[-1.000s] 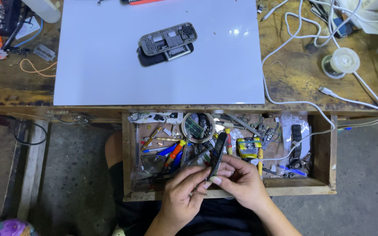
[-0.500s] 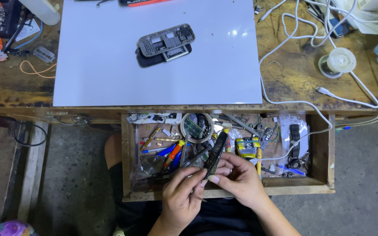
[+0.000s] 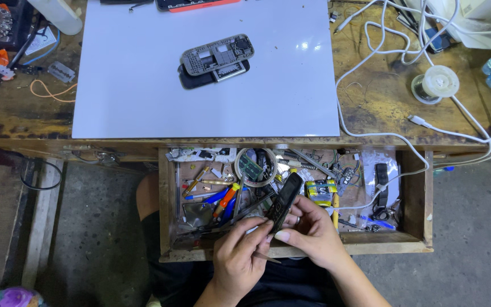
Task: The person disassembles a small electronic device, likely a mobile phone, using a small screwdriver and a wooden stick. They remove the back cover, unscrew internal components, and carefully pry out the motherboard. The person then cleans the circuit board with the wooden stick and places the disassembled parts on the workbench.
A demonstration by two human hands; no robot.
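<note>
Surface (image 3: 370, 108): worn wooden top, scratched and stained, with an open drawer below its front edge.
White sheet (image 3: 143, 85): flat rectangle covering the middle of the surface.
Drawer (image 3: 413, 199): pulled out over the person's lap, crowded with small tools, screwdrivers with coloured handles, a ring of tape and loose parts.
White cables (image 3: 382, 45): looped across the right part of the surface; one trails over the edge into the drawer.
Opened phone (image 3: 216, 59): grey inner frame lying on a dark shell, on the white sheet, well apart from the hands.
Solder spool (image 3: 436, 84): white, near the right end of the surface, beside the cables.
Left hand (image 3: 240, 258): fingers curled, thumb and forefinger pressed to the lower end of the dark phone; a thin pointed tool sticks out from under this hand.
Right hand (image 3: 313, 233): wrapped around the dark phone from the right, fingers closed on its side.
Dark phone (image 3: 284, 200): slim, tilted, held between both hands above the front of the drawer.
</note>
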